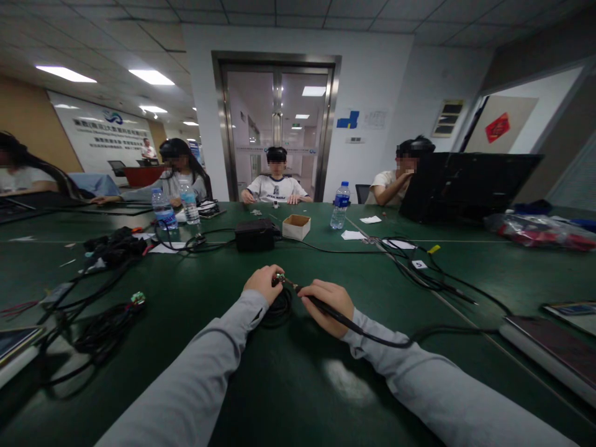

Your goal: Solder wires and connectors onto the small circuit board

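My left hand (263, 283) rests on the green table (298, 385), fingers pinched on a small metallic part (279, 277). My right hand (327, 303) grips a black pen-shaped tool (311, 300) like a pencil. The tool's tip touches the small part. A black cord (391, 340) runs from the tool over my right sleeve to the right. A coil of black cable (278, 308) lies under and between my hands. Both arms wear grey sleeves.
A black box (254, 235) and an open cardboard box (296, 226) stand beyond my hands. Water bottles (340, 205) and tangled cables (93, 323) lie on the table. Several people sit at the far side and left. A laptop (465, 186) stands at right, a notebook (554, 347) near right.
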A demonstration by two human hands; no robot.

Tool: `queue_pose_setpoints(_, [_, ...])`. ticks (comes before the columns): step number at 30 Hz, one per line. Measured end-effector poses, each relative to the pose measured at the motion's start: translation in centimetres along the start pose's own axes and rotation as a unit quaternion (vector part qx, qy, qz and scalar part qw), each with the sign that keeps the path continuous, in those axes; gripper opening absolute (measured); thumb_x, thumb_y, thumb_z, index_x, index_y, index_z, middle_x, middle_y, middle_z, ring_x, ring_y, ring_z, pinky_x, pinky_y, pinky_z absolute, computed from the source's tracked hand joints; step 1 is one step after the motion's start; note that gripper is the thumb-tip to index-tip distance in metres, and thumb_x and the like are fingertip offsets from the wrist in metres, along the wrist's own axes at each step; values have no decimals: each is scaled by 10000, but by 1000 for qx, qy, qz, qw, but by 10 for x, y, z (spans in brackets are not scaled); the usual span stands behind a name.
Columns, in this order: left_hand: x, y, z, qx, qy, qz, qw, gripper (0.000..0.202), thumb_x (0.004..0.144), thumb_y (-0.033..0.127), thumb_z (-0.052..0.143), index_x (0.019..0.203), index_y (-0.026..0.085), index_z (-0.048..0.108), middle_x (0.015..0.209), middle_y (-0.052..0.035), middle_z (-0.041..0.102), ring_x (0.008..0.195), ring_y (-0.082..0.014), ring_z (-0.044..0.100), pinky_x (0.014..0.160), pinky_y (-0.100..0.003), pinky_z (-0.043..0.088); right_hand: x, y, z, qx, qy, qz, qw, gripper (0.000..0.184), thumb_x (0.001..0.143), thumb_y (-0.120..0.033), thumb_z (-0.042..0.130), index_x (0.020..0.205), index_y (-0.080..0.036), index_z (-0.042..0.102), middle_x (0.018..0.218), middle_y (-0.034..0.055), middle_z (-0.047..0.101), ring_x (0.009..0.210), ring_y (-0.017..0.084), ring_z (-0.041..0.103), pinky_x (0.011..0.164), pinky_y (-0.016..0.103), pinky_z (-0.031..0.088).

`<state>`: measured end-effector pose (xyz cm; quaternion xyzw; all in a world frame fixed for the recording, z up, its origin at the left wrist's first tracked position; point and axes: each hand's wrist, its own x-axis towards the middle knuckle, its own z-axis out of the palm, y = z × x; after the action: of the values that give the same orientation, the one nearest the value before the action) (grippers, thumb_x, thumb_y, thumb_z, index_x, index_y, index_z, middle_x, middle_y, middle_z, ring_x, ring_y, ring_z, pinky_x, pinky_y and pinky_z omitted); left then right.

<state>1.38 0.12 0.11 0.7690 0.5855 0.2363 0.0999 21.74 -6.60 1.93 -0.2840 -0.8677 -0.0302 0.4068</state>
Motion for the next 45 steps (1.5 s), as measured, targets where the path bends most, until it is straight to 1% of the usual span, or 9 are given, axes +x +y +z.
queue_pose_setpoints(8, [-2, 3, -3, -1, 4, 0, 1000, 284, 771, 185, 591, 1040, 257, 642, 968, -27, 653, 932, -189, 617, 855, -282, 468, 0, 1, 1, 6, -4, 0, 1000, 140, 943, -225, 479, 944, -216, 619, 784, 30, 643, 666, 134, 612, 651, 237, 476])
queue_pose_setpoints(12, [-1, 2, -2, 0, 3, -1, 1000, 279, 777, 184, 590, 1040, 258, 643, 974, -26, 651, 942, -184, 612, 865, -276, 465, 0, 1, 0, 0, -4, 0, 1000, 145, 943, -228, 476, 941, -217, 621, 779, 28, 641, 659, 131, 609, 649, 235, 475])
queue_pose_setpoints(23, [-1, 0, -1, -4, 10, 10, 1000, 284, 767, 181, 602, 1035, 252, 664, 931, -24, 649, 906, -179, 613, 826, -268, 457, -1, 1, 2, -4, -6, -8, 1000, 147, 946, -234, 474, 936, -207, 617, 779, 27, 649, 658, 128, 605, 648, 233, 456])
queue_pose_setpoints(31, [-2, 1, -2, -23, 11, -15, 1000, 289, 761, 200, 622, 1032, 277, 687, 928, -12, 657, 871, -168, 623, 784, -256, 453, -2, 4, 4, -15, 1, -5, 1000, 139, 942, -229, 484, 932, -208, 621, 787, 28, 654, 660, 126, 606, 654, 231, 455])
queue_pose_setpoints(37, [-2, 2, -3, -28, 11, -14, 999, 283, 762, 193, 630, 1025, 274, 698, 898, -11, 644, 846, -160, 616, 779, -249, 452, -3, 4, 4, -25, 1, 3, 1000, 141, 941, -230, 486, 937, -205, 625, 793, 28, 657, 664, 124, 608, 655, 227, 453])
queue_pose_setpoints(45, [-1, -1, -1, -29, 15, -11, 999, 278, 775, 216, 622, 1031, 281, 707, 893, -17, 635, 853, -167, 613, 783, -256, 456, -2, 3, 3, -16, 6, -6, 1000, 143, 936, -221, 485, 917, -202, 626, 770, 24, 653, 647, 124, 597, 639, 234, 439])
